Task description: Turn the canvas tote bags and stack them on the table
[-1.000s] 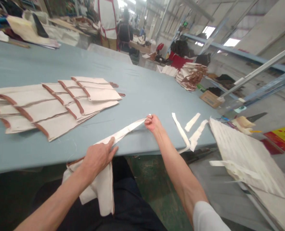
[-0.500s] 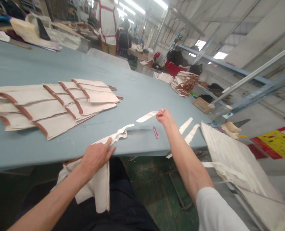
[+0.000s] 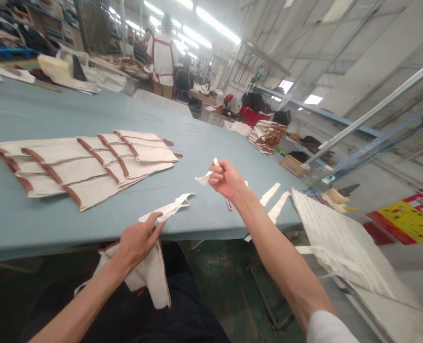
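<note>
My left hand [image 3: 138,242] is at the near table edge, fingers closed over the end of a white fabric strip [image 3: 175,206] whose free end curls on the table. Cream fabric with brown edging [image 3: 156,281] hangs over my lap below that hand. My right hand [image 3: 227,181] is raised over the table, fingers pinching another white strip [image 3: 204,178] that is bunched and partly hidden by the fingers. Pink thread snips [image 3: 229,204] lie just beneath the right hand, partly covered by it.
Overlapping cream pieces with brown edging [image 3: 100,162] lie at left on the blue-covered table [image 3: 125,112]. More white strips [image 3: 277,207] lie right of my forearm. A cream stack [image 3: 325,228] rests beyond the right edge. Brown-edged pieces [image 3: 266,136] are piled at the far end. A person [image 3: 163,59] stands behind.
My right hand has moved left and nearer with its strip, which is now bunched. The left hand stays on its strip, whose free end has shifted slightly. The view has tilted a little.
</note>
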### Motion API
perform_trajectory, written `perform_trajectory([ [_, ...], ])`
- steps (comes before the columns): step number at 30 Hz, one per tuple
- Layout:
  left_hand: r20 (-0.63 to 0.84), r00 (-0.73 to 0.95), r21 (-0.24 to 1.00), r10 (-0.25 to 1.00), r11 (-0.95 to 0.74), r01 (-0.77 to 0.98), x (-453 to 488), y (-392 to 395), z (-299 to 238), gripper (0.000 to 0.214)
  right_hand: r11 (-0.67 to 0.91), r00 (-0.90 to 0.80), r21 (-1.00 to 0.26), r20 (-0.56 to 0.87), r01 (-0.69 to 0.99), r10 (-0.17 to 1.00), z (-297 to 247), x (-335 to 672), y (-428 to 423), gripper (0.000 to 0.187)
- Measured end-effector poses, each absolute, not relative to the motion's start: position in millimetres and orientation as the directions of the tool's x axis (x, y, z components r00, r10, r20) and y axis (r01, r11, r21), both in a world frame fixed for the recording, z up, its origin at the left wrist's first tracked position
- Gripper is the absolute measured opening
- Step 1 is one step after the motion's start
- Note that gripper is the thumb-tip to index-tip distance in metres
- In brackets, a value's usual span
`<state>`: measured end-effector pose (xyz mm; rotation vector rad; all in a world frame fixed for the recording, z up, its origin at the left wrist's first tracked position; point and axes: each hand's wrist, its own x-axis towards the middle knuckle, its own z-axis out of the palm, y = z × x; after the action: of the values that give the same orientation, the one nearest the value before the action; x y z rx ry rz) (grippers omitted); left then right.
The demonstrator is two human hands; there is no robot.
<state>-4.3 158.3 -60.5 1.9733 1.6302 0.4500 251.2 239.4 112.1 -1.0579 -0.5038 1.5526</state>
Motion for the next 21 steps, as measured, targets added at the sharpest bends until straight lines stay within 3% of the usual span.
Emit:
perform_trajectory([
  [4,-0.079,0.258,0.865,0.963,-0.063,0.499,-6,119,-55,0.047,-0.313,-0.142,-0.778,-0.282,-0.545,0.949,134,192,188,0.030],
  [7,-0.106,0.279,0.984,0.955,0.060,0.169,1,92,-49,0.073,-0.345,-0.242,-0.761,-0.250,-0.550,0.938,131,159,153,0.026],
  [11,-0.145,0.181,0.967,0.973,0.178,-0.184,3,74,-40,0.087,-0.401,-0.271,-0.655,-0.295,-0.641,0.916,98,138,120,0.029],
  [14,-0.199,0.061,0.913,0.978,0.208,-0.352,-2,65,-35,0.096,-0.438,-0.251,-0.612,-0.370,-0.659,0.895,69,137,102,0.032],
  [18,-0.244,-0.039,0.879,0.969,0.204,-0.431,-15,55,-33,0.112,-0.435,-0.218,-0.622,-0.395,-0.651,0.892,43,142,83,0.038],
  [21,-0.241,-0.094,0.898,0.966,0.186,-0.399,-25,47,-33,0.102,-0.431,-0.204,-0.654,-0.396,-0.622,0.895,27,143,68,0.042],
])
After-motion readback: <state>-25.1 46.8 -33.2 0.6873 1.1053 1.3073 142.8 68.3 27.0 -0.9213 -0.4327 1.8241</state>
